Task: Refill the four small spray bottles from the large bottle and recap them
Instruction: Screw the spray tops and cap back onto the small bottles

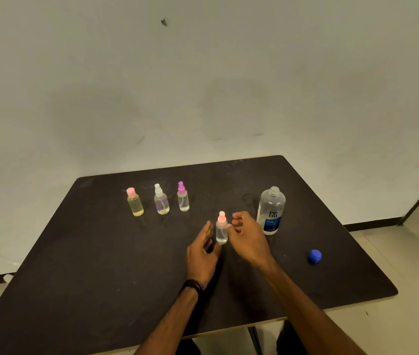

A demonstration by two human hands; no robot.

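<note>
Four small clear plastic bottles stand upright on a dark matte desk. From the left, in a row: a yellow-tinted bottle with a pink flat cap, a white-topped spray bottle, and a magenta-topped spray bottle. Nearer the person, a pink-topped spray bottle sits between the left hand and right hand, each grip spread, fingers loose, just beside it. Right of them stands a large clear bottle with a blue label, uncapped. Its round blue cap lies apart, farther right.
</note>
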